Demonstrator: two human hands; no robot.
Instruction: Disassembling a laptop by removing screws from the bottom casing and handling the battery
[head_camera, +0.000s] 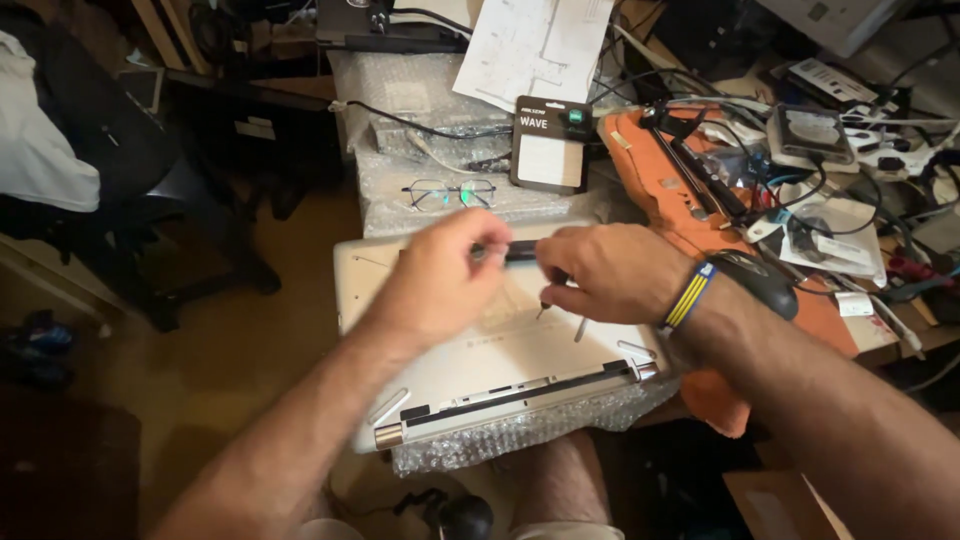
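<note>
A pale silver laptop (500, 365) lies upside down on bubble wrap in front of me, its hinge edge toward me. Both hands hover over its base. My left hand (440, 280) is closed on one end of a slim dark tool, apparently a screwdriver (520, 250), held roughly level. My right hand (610, 272) grips the other end, and a small dark bit points down below its fingers at the laptop's underside. A blue and yellow band (690, 297) circles my right wrist. The hands are motion-blurred.
Eyeglasses (450, 192) and a small dark retail package (548, 145) lie on bubble wrap behind the laptop. An orange cloth (680, 190) with cables, a black mouse (765, 282), papers and loose parts crowds the right. A dark chair (150, 180) stands at left.
</note>
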